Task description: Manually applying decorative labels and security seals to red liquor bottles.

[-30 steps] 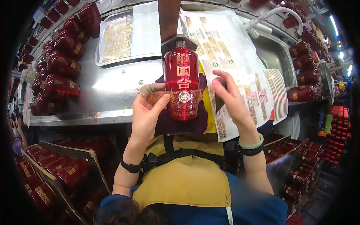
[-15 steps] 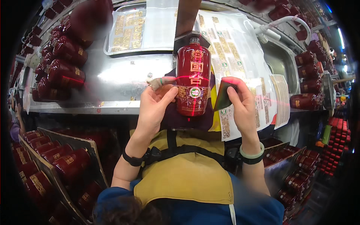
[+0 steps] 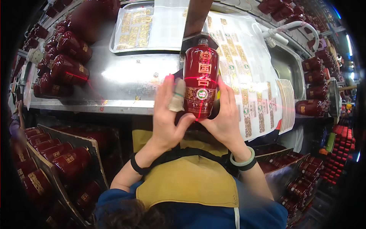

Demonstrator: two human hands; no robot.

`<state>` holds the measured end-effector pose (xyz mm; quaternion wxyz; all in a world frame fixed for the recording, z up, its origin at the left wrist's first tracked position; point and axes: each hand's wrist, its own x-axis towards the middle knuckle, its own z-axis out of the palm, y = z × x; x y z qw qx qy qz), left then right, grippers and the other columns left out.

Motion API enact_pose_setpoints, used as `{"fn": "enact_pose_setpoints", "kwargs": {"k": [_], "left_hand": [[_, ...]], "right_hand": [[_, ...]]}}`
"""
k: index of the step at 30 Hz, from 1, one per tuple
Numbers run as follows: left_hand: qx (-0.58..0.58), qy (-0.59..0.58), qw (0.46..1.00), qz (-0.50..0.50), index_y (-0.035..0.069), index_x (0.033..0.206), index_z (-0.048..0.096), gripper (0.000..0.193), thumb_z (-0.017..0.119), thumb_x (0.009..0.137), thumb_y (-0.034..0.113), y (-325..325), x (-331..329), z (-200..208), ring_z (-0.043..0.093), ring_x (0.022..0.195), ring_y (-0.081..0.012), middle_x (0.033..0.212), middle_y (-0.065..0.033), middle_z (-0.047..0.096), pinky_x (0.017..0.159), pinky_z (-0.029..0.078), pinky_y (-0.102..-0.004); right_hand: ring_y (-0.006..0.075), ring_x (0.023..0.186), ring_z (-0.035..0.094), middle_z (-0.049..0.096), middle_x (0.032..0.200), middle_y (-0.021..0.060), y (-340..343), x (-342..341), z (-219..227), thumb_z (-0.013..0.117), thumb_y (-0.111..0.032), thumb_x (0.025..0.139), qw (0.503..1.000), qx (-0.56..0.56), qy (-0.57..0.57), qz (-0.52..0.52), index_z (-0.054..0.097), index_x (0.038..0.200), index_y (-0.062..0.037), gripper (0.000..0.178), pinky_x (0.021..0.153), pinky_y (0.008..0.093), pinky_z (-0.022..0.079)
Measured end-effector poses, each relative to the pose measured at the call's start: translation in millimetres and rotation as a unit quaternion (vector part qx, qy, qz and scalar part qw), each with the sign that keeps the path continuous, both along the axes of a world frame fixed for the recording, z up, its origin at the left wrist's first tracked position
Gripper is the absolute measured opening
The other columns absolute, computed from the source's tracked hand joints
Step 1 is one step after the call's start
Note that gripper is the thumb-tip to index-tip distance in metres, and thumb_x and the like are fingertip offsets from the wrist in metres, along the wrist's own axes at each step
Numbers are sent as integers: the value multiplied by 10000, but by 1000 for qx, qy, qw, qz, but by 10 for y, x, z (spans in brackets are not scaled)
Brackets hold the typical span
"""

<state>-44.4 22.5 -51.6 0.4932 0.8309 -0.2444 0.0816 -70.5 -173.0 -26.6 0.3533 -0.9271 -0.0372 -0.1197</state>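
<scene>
A dark red glossy bottle [image 3: 201, 86] with gold characters and a patterned band lies on its back on the bench, its neck pointing away from me. Red light lines cross it. To its left is my left hand [image 3: 166, 114], fingers stretched out, with a pale fabric cover [image 3: 176, 101] on one finger and the thumb close to the bottle's base. Against the bottle's lower right side rests my right hand [image 3: 224, 116], fingers along the edge and thumb at the base. The dark flat piece held earlier cannot be made out.
Sheets of gold decals [image 3: 244, 76] spread to the right of the bottle. A tray [image 3: 114, 47] with decal sheets sits at the far left. Red bottles [image 3: 68, 70] crowd the bench's left end; more fill wooden crates [image 3: 97, 164] below. A white faucet [image 3: 293, 21] reaches over a sink [image 3: 291, 61].
Both hands have come in to the bottle's lower sides. My left fingers have straightened, and the dark flat piece has left sight from my right hand. The bottle appears slightly farther right in view.
</scene>
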Motion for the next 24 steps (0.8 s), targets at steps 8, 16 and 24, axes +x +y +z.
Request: {"fn": "enact_pose_setpoints", "kwargs": {"k": [8, 16, 24], "left_hand": [[65, 20, 996, -51, -20, 1494, 463, 959, 821, 792, 526, -10, -40, -89, 170, 1551, -467, 1654, -303, 220, 1224, 182, -592], [5, -72, 997, 22, -22, 1450, 504, 946, 917, 602, 56, -81, 12, 11, 458, 1387, -402, 1515, -216, 462, 1142, 391, -477], [-39, -75, 996, 9, -24, 1456, 520, 829, 872, 708, 29, -120, 67, -86, 592, 1285, -359, 1438, -196, 566, 1066, 495, -416]], "right_hand": [[354, 1194, 618, 620, 1286, 205, -119, 30, 54, 958, -217, 623, 994, 109, -14, 9, 476, 1449, 50, 993, 1011, 419, 498], [307, 1191, 605, 546, 1317, 150, -173, 8, 213, 972, -297, 629, 994, 103, 6, 39, 542, 1444, -46, 955, 1019, 407, 485], [121, 945, 580, 613, 1009, 15, -216, 123, -65, 834, -276, 878, 903, 400, 140, -70, 564, 1399, -11, 644, 881, 276, 468]]}}
